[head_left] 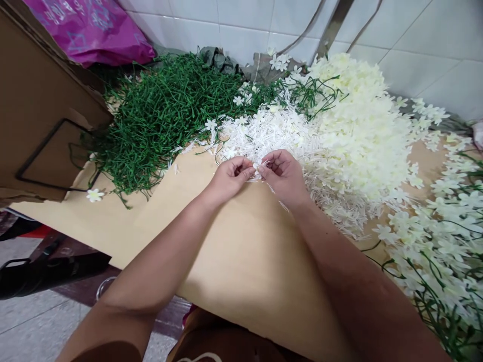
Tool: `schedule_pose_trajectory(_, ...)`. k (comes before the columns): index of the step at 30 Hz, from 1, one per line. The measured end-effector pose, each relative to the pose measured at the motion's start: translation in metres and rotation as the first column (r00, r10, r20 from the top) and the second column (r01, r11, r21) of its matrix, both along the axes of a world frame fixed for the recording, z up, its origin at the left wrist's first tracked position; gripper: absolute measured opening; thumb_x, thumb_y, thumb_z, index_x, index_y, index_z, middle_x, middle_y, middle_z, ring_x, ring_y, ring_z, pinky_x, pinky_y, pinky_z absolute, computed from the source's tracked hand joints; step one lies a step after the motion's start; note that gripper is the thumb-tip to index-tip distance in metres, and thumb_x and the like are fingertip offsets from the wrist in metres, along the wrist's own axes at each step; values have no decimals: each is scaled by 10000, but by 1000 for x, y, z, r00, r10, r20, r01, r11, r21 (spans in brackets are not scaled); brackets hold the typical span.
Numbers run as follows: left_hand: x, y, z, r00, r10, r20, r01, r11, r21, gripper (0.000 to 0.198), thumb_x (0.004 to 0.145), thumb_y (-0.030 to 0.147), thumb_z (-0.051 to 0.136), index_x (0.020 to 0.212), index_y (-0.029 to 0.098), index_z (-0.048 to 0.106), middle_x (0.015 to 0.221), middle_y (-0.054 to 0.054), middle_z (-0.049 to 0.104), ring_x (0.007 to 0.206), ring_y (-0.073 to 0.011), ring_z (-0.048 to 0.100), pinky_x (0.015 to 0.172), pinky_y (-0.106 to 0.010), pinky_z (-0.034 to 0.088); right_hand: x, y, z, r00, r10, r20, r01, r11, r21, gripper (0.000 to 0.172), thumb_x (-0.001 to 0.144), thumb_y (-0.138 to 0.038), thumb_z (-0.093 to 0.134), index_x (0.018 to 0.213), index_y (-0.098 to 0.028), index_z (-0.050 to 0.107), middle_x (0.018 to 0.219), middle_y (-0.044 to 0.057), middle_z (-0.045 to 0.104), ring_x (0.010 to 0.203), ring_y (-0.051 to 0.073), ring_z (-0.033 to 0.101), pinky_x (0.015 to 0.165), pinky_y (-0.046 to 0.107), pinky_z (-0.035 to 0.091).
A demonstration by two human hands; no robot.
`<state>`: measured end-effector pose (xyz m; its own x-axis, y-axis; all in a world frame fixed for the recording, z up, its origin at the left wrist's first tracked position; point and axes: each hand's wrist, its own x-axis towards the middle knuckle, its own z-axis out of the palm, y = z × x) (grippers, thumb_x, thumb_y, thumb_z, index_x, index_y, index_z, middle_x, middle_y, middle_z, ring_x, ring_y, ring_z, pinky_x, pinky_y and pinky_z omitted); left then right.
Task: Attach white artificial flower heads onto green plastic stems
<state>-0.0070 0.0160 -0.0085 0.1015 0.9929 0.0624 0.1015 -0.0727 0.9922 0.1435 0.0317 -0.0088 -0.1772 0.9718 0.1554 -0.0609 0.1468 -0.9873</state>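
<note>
My left hand [234,176] and my right hand [282,176] meet over the front edge of a heap of thin white pieces [267,130]. The fingers of both are pinched around small white pieces [258,167], whose exact shape is too small to tell. Behind and to the left lies a large pile of green stems [169,105]. A tall mound of cream-white flower heads [358,125] rises to the right of my hands. Brown paper [241,241] covers the table beneath my forearms.
At the left stands a cardboard box [41,90] with a black wire frame [41,148]; a purple bag [94,32] is behind it. One loose flower [95,195] lies near the box. White flowers with green stems [445,241] spread along the right side. A tiled wall [245,20] borders the back.
</note>
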Motion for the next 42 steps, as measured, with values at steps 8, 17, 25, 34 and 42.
schedule_pose_trajectory(8, -10, -3, 13, 979, 5, -205, 8, 998, 62, 108, 778, 273, 559, 729, 185, 522, 669, 8, 506, 612, -120, 449, 589, -253, 367, -2, -2, 1, 993, 117, -8, -117, 991, -59, 377, 623, -481, 793, 723, -194, 571, 590, -54, 557, 530, 68, 480, 529, 223, 404)
schedule_pose_trajectory(17, -92, 18, 5, 362, 476, -802, -460, 839, 290, 62, 746, 248, 594, 776, 198, 617, 948, -124, 594, 1020, -332, 552, 903, -454, 425, -18, -8, -12, 988, 150, -33, -153, 979, -131, 308, 610, -406, 740, 697, -200, 526, 589, -50, 562, 565, 93, 554, 566, 234, 434)
schedule_pose_trajectory(25, -87, 24, 15, 465, 545, -698, -490, 815, 309, 57, 730, 243, 583, 740, 221, 531, 728, -37, 590, 707, -214, 554, 682, -344, 408, -21, -10, -17, 972, 216, 92, -205, 972, -112, 125, 684, -202, 649, 682, -184, 525, 611, -58, 539, 565, 83, 505, 586, 231, 396)
schedule_pose_trajectory(34, -66, 36, 70, 837, 538, -95, -507, 830, 234, 145, 755, 18, 597, 728, 157, 562, 569, 67, 512, 515, -44, 437, 543, -218, 340, -7, 5, -17, 991, 126, 53, -119, 987, -112, 160, 655, -265, 661, 698, -184, 530, 616, -62, 534, 571, 79, 484, 584, 230, 376)
schedule_pose_trajectory(42, -59, 26, 73, 874, 367, 320, -386, 923, -4, 101, 728, 116, 724, 715, 172, 642, 533, 53, 533, 513, -44, 470, 518, -208, 346, 9, 15, -14, 993, 27, -117, -43, 990, -135, 366, 562, -428, 790, 691, -190, 544, 614, -45, 565, 557, 76, 505, 565, 236, 397)
